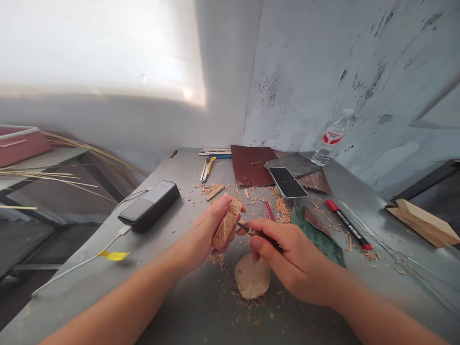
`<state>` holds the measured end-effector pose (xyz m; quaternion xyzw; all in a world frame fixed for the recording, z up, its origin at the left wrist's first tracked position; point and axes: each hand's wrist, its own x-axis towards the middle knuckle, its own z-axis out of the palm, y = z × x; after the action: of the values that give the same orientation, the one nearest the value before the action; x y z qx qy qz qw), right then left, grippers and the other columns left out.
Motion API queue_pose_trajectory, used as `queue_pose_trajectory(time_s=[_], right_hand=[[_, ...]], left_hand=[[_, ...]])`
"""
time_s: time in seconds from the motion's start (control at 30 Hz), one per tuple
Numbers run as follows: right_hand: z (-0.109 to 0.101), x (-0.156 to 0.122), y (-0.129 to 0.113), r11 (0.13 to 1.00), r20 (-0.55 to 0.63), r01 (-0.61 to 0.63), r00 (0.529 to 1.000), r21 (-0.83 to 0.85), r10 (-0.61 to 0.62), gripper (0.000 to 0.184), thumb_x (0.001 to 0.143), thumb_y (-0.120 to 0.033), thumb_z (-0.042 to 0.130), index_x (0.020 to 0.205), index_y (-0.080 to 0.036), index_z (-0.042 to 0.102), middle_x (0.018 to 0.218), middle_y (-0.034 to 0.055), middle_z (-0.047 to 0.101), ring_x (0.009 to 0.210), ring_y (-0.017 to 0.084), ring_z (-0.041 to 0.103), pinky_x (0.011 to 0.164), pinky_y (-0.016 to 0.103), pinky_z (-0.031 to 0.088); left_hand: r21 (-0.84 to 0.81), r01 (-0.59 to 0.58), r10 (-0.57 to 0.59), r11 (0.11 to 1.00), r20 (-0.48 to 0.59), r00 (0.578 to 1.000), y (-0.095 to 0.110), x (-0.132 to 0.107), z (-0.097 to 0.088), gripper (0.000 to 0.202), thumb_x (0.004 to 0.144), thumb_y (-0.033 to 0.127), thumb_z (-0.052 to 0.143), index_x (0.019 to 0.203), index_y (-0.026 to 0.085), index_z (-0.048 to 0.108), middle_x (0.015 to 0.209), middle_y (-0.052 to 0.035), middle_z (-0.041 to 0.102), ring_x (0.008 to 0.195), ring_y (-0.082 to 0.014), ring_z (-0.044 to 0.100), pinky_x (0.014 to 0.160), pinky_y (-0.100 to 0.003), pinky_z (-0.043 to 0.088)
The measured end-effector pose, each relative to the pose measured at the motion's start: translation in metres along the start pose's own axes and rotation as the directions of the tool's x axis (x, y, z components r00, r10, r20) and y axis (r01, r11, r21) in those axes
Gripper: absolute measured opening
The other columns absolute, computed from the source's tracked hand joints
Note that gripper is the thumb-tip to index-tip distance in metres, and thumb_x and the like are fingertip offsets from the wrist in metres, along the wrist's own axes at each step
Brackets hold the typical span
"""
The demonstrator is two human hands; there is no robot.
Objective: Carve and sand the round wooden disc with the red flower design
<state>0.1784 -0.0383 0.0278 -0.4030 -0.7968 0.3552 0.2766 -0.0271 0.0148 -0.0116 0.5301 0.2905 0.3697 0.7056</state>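
My left hand (206, 227) is closed around a small block of wood (227, 225) with a rough, cut surface, held tilted above the table. In my right hand (287, 251) is a carving knife (268, 238) with a dark handle, its thin blade pointing left at the block's right side. Whether the blade tip touches the wood I cannot tell. Below the hands lies a round wooden disc (252, 277), partly covered by my right fingers. Wood shavings (282, 211) are scattered over the table around it.
A power bank (150, 206) with a white cable sits left on the metal table (194, 306). Behind are a yellow utility knife (207, 167), sandpaper (251, 165) and a phone (287, 182). Rightward lie a red-and-black marker (348, 224), thin wires (395, 254) and a water bottle (332, 139).
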Motion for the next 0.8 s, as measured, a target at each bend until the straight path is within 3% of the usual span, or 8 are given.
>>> queue_pose_trajectory(time_s=[0.17,0.37,0.57,0.67,0.8], right_hand=[[-0.001,-0.001,-0.002,0.999,0.027,0.009,1.0,0.031,-0.009,0.03,0.112,-0.033,0.039,0.087,-0.025,0.054,0.078,-0.0038,0.061,0.066,0.013,0.052,0.061,0.028,0.04],[-0.001,-0.002,-0.001,0.999,0.058,-0.04,0.997,-0.01,0.04,0.037,0.113,-0.038,0.034,0.087,-0.024,0.056,0.075,-0.0034,0.062,0.066,0.013,0.056,0.063,0.029,0.042],[0.001,-0.003,-0.004,0.999,0.062,-0.032,0.998,-0.025,0.033,0.038,0.113,-0.034,0.035,0.081,-0.023,0.054,0.066,-0.005,0.052,0.056,0.011,0.047,0.055,0.027,0.036],[0.002,-0.003,-0.004,1.0,0.043,-0.026,0.999,-0.011,0.026,0.033,0.112,-0.031,0.036,0.088,-0.023,0.057,0.069,-0.0051,0.056,0.059,0.011,0.05,0.057,0.027,0.038],[0.003,-0.001,-0.001,1.0,-0.027,-0.025,0.999,-0.008,0.025,0.028,0.113,-0.032,0.036,0.101,-0.025,0.061,0.078,-0.0051,0.064,0.068,0.012,0.055,0.065,0.027,0.042]], left_hand=[[0.018,-0.018,0.018,1.0,-0.035,0.999,0.003,0.002,-0.002,0.052,0.097,0.074,0.051,0.106,0.023,0.06,0.072,0.0039,0.049,0.045,-0.0067,0.032,0.04,-0.021,0.022],[0.047,-0.064,0.066,0.997,-0.048,0.997,0.011,-0.001,0.005,0.047,0.098,0.068,0.056,0.107,0.022,0.062,0.078,0.0024,0.05,0.06,-0.0099,0.046,0.047,-0.019,0.028],[0.176,-0.024,0.034,0.984,-0.054,0.998,0.006,-0.001,0.007,0.046,0.096,0.067,0.062,0.106,0.022,0.062,0.069,0.0073,0.042,0.052,-0.0074,0.032,0.047,-0.02,0.025],[0.1,-0.048,0.056,0.994,-0.077,0.995,0.006,0.0,0.005,0.046,0.096,0.066,0.061,0.103,0.02,0.066,0.074,0.0041,0.05,0.057,-0.0086,0.039,0.051,-0.02,0.03],[-0.029,-0.041,0.041,0.999,-0.032,0.999,0.008,0.0,0.001,0.046,0.098,0.063,0.056,0.111,0.021,0.07,0.079,0.0019,0.057,0.049,-0.0057,0.033,0.045,-0.021,0.023]])
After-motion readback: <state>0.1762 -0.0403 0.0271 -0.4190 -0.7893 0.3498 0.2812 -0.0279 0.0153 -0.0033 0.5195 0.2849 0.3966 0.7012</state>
